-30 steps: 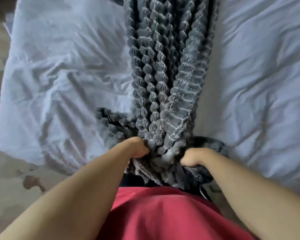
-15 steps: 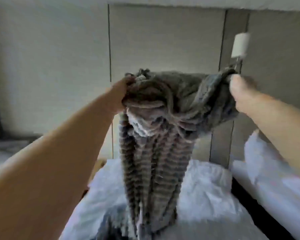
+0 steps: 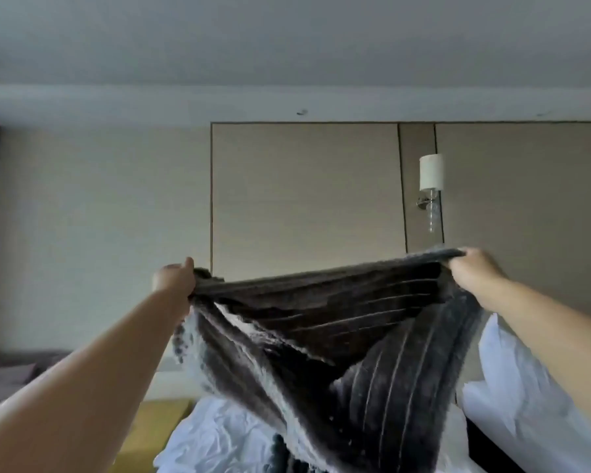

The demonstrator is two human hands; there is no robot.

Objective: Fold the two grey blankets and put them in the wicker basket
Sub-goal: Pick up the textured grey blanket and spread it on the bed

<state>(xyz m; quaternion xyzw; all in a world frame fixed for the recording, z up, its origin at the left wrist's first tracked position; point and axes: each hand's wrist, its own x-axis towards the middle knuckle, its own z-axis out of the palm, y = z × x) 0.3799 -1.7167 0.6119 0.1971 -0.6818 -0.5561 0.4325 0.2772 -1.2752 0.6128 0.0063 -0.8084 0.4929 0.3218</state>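
Both hands are up in front of the wall, and they've got one ribbed dark grey plush blanket [image 3: 325, 322] stretched out between them. Left hand [image 3: 174, 278] is clenched tight on the blanket's left top corner, fingers curled round the bunched fabric. Right hand [image 3: 471, 269] has its grip closed on the right top corner, held a bit higher than the left, so the top edge slopes up to the right.

From that edge the blanket sags and narrows into a twisted hang, with its lower end dropping down toward the crumpled white bed sheet [image 3: 215, 438] at the bottom of the view. Can't really tell if the tail end actually touches the sheet, it's pretty blurry down there.

White pillows [image 3: 512, 401] sit at the right, just past the right forearm. Behind it all there's a beige panelled wall [image 3: 304, 199] with a white-shaded wall lamp [image 3: 431, 172] above the right hand. A yellowish-tan piece of furniture [image 3: 157, 428] peeks out low down beside the bed, under the left forearm.
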